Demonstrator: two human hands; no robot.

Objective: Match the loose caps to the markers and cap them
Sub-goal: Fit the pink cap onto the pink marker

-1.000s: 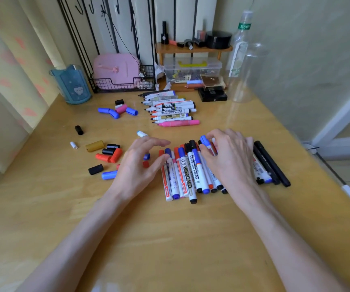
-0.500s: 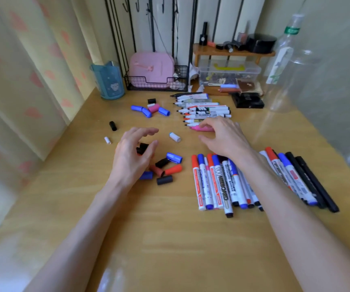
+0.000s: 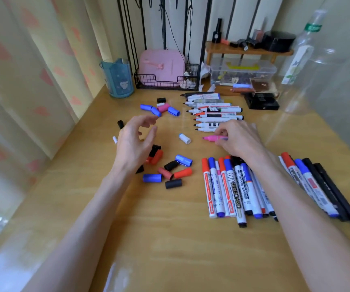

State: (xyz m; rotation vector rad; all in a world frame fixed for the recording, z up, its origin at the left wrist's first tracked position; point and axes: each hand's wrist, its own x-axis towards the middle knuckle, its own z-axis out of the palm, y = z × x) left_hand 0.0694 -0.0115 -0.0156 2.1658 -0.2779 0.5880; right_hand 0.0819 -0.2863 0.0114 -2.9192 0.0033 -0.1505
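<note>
right hand (image 3: 240,142): centre right of frame, fingertips pinching the pink marker (image 3: 211,138), its bare tip sticking out leftward past the grip.
left hand (image 3: 135,144): centre, fingers spread and loosely curved, seemingly holding nothing, above the loose caps (image 3: 170,168).
pink cap (image 3: 164,107): upper centre, among blue caps (image 3: 174,111), well apart from the marker.

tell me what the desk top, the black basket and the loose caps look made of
Desk top: wood or wood-look laminate, glossy; grain lines and glare show. Black basket: thin wire, probably coated metal; open grid. Loose caps: likely moulded plastic, smooth in solid colours.
</note>
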